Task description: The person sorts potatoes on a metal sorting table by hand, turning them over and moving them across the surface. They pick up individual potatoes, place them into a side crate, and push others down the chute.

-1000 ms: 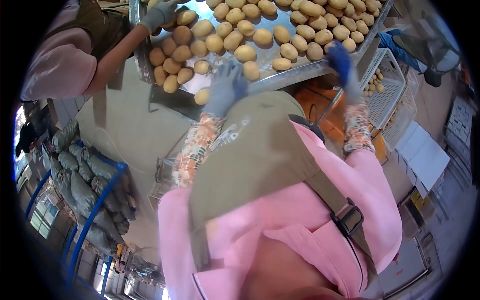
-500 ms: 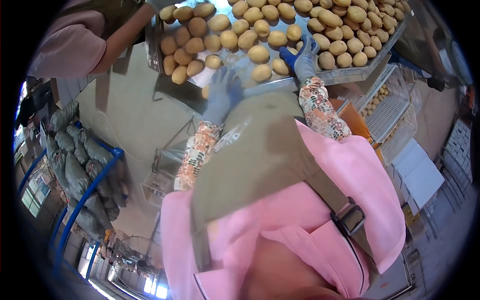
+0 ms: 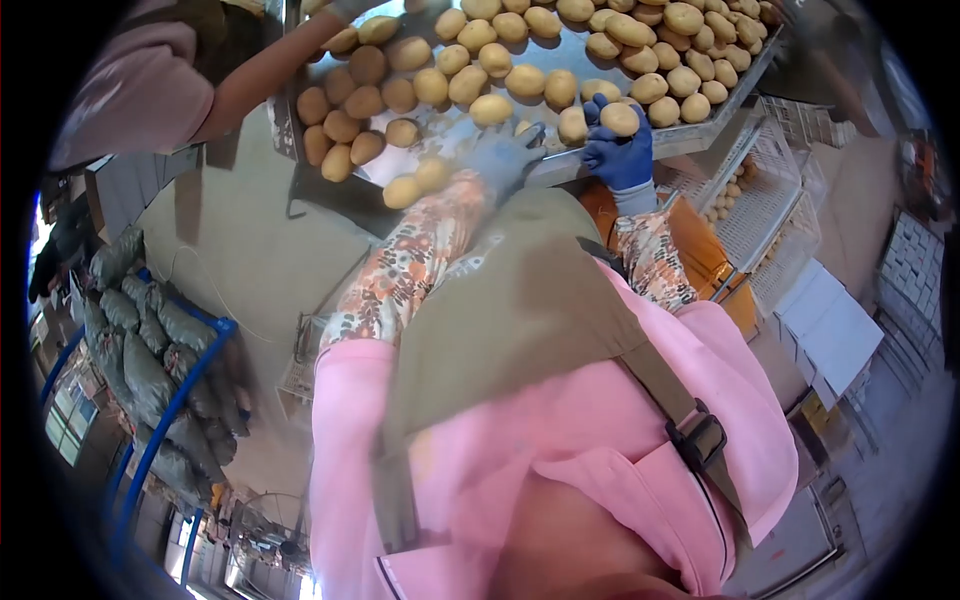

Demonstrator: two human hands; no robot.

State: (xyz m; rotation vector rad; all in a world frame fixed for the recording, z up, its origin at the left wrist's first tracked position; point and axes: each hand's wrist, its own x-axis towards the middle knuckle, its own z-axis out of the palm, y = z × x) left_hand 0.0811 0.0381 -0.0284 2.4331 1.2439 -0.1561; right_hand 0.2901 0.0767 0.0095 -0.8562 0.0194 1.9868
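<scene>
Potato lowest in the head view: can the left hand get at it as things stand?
Probably yes. The left hand, blurred, is close to that potato at the table edge; only another potato lies between.

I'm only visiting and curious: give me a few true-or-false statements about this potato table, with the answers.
1. The right hand holds a potato. True.
2. Both hands are bare. False: the right hand wears a blue glove, and the left hand a greyer one.
3. The loose potatoes lie on a metal table. True.
4. The white crate on the right is packed with sacks. False: it holds small potatoes, and the sacks are stacked far left, by a blue frame.
5. Another person's arm reaches to the table from the left. True.
</scene>
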